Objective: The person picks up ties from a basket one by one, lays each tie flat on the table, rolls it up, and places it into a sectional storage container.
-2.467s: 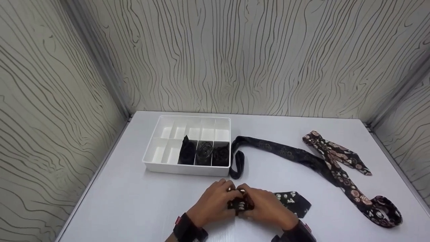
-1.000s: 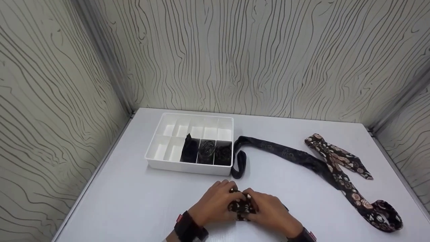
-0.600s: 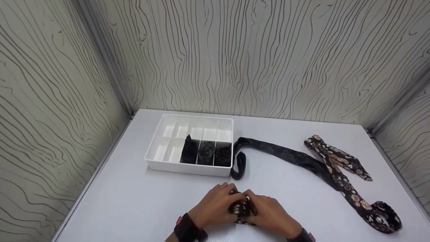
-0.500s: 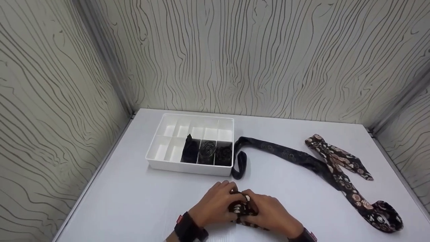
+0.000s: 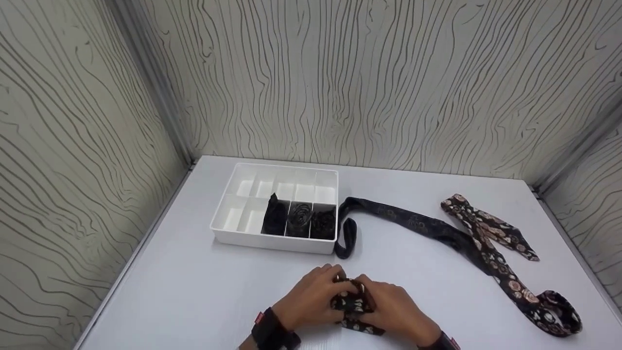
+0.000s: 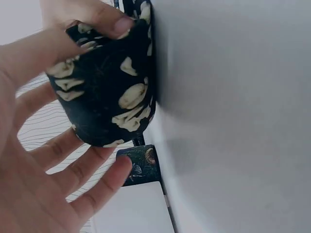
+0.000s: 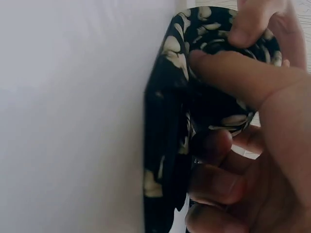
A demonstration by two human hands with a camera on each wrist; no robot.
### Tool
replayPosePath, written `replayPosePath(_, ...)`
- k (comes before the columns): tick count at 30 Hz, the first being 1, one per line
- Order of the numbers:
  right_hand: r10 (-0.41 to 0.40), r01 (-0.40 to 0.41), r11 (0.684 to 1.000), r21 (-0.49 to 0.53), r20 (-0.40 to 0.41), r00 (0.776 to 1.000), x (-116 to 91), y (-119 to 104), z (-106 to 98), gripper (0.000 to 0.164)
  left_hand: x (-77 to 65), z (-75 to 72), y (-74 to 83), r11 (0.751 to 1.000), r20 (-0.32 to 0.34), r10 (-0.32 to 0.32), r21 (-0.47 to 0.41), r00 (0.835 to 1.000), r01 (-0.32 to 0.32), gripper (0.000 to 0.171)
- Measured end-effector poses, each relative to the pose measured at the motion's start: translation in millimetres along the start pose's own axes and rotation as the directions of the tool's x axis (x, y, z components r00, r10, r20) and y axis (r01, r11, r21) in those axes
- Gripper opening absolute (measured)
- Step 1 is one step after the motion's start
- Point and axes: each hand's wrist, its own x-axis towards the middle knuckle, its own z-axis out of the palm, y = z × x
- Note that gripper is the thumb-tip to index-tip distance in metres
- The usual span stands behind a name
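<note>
Near the table's front edge, both hands hold a dark necktie [image 5: 351, 302] with cream flowers, mostly wound into a roll. My left hand [image 5: 313, 299] grips the roll's left side, its thumb and fingers curved round it in the left wrist view. On the right side, my right hand [image 5: 396, 308] pinches the roll, with the thumb against the coiled face [image 7: 218, 41]. A short flat tail [image 7: 163, 160] of the tie trails off the roll under the right hand. Much of the roll is hidden by fingers in the head view.
Behind the hands stands a white divided box [image 5: 272, 243], with dark rolled ties [image 5: 299, 218] in three front compartments. A navy necktie [image 5: 413, 221] stretches rightward from the box. A floral necktie [image 5: 505, 274] overlaps its end at right.
The tie's loose tail, which stuck out well to the right of the right hand, has been drawn in and wound up. Both hands stay in about the same place.
</note>
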Motion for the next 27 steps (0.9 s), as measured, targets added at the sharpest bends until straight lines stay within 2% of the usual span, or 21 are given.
replayPosePath(4,0.017,-0.017,1.0,0.02,0.01,1.0,0.2,0.4,-1.7,0.059,0.5,-0.9,0.6,1.0,0.0,-0.006,-0.002,1.0,0.006,0.045)
replayPosePath(7,0.015,-0.015,1.0,-0.005,0.008,1.0,-0.4,0.2,-1.8,0.062,0.7,-0.2,1.6,1.0,-0.006,-0.001,-0.017,1.0,0.001,0.045)
replayPosePath(13,0.013,-0.014,1.0,0.011,0.032,0.999,-0.6,-0.8,0.5,0.06,1.6,2.7,3.7,0.998,0.0,0.019,-0.053,1.0,-0.019,0.036)
replayPosePath(15,0.035,-0.037,0.998,0.045,0.06,0.998,-1.3,-0.5,0.0,0.058,0.5,3.3,4.4,0.993,0.023,-0.02,-0.117,1.0,0.023,0.036)
replayPosePath(16,0.05,-0.055,0.996,0.065,0.075,0.996,-1.2,-1.2,-0.3,0.059,-0.5,3.2,4.4,0.986,0.043,-0.063,-0.151,0.997,0.069,0.04)
replayPosePath(18,0.06,-0.068,0.994,0.091,0.087,0.994,-1.5,-1.9,-0.6,0.061,-2.4,2.7,3.9,0.963,0.083,-0.171,-0.195,0.982,0.184,0.052)
replayPosePath(20,0.061,-0.073,0.989,0.127,0.095,0.994,-1.9,-1.9,-0.9,0.063,-3.7,2.2,3.5,0.919,0.139,-0.295,-0.23,0.945,0.321,0.056)
replayPosePath(22,0.048,-0.061,0.988,0.142,0.095,0.994,-1.9,-1.6,-0.8,0.063,-3.8,2.2,2.9,0.88,0.201,-0.366,-0.242,0.909,0.408,0.057)
replayPosePath(23,0.033,-0.045,0.989,0.142,0.088,0.996,-2.1,-1.2,-0.5,0.062,-3.8,2.7,2.9,0.863,0.226,-0.379,-0.262,0.897,0.431,0.056)
replayPosePath(25,0.016,-0.028,0.989,0.145,0.079,0.997,-2.4,-0.8,0.3,0.061,-3.5,4.3,3.6,0.828,0.266,-0.382,-0.328,0.885,0.455,0.049)
replayPosePath(27,0.008,-0.017,0.991,0.132,0.067,0.998,-2.7,-1.1,1.3,0.061,-3.7,6.2,4.4,0.807,0.273,-0.361,-0.389,0.892,0.445,0.042)
